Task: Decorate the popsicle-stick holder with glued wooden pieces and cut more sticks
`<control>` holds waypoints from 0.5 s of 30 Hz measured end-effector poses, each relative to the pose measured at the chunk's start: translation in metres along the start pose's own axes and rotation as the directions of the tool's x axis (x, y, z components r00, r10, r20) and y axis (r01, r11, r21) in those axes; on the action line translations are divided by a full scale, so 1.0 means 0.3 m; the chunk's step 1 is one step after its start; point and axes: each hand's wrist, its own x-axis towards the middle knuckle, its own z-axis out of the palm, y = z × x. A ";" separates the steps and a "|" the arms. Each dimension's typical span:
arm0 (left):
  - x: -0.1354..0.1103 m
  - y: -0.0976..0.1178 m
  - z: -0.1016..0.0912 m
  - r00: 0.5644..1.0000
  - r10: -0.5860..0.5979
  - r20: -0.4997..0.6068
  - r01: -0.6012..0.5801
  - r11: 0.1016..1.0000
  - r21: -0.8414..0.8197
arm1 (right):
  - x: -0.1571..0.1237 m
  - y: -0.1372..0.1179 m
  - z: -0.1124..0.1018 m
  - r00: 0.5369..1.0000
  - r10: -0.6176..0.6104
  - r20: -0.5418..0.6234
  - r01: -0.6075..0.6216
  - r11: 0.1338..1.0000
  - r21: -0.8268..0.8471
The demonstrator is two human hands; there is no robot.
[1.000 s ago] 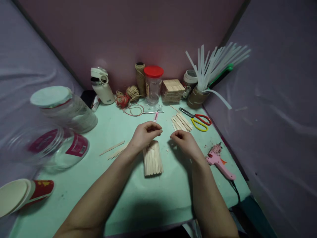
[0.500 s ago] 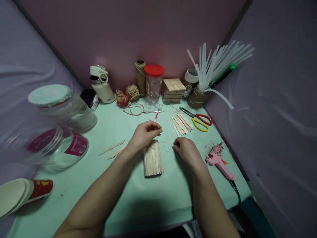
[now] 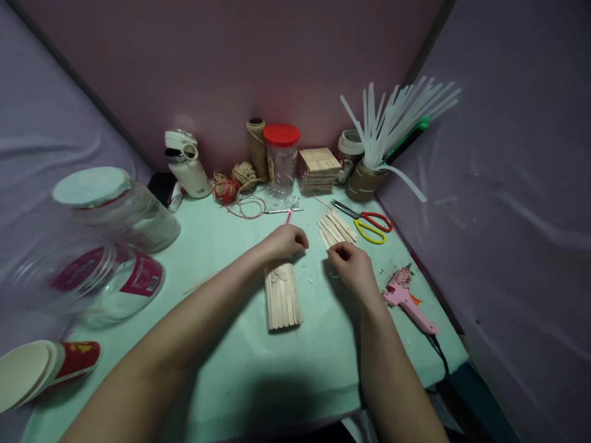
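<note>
My left hand (image 3: 286,240) is curled shut just above the far end of a flat panel of joined wooden sticks (image 3: 281,298) that lies on the mint green table (image 3: 258,363). What its fingers hold is hidden. My right hand (image 3: 351,267) is also closed, fingers pinched together, beside the near end of a loose fan of wooden sticks (image 3: 337,226). Whether it holds anything is hidden. A pink-handled tool (image 3: 289,216) lies just beyond my left hand.
Red-and-yellow scissors (image 3: 369,223) and a pink glue gun (image 3: 409,298) lie at the right. At the back stand a white bottle (image 3: 187,165), twine (image 3: 244,174), a red-lidded jar (image 3: 281,157), stacked stick panels (image 3: 318,169) and a cup of glue sticks (image 3: 369,175). Large clear jars (image 3: 115,209) lie at the left.
My left hand has reached further away, past the panel's far end. My right hand dropped toward the table, then moved up to the loose sticks.
</note>
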 end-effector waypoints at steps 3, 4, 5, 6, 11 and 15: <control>0.046 0.019 0.001 0.991 0.075 0.109 -0.082 0.995 0.060 | 0.005 0.004 -0.013 0.997 0.024 -0.068 -0.017 0.995 0.097; 0.050 0.024 0.002 0.984 0.100 0.146 -0.113 0.990 0.082 | 0.004 0.004 -0.016 0.996 0.031 -0.083 -0.020 0.992 0.124; 0.051 0.028 0.003 0.974 0.122 0.191 -0.147 0.982 0.122 | 0.004 0.004 -0.019 0.995 0.036 -0.095 -0.021 0.989 0.148; 0.050 0.031 0.005 0.960 0.136 0.245 -0.181 0.968 0.173 | 0.003 0.003 -0.021 0.994 0.040 -0.103 -0.022 0.985 0.169; 0.050 0.047 0.017 0.907 0.101 0.408 -0.262 0.895 0.361 | -0.002 -0.005 -0.021 0.993 0.043 -0.109 -0.017 0.973 0.232; 0.062 0.084 0.034 0.920 0.076 0.386 -0.230 0.899 0.372 | -0.004 -0.006 -0.020 0.994 0.038 -0.106 -0.010 0.967 0.254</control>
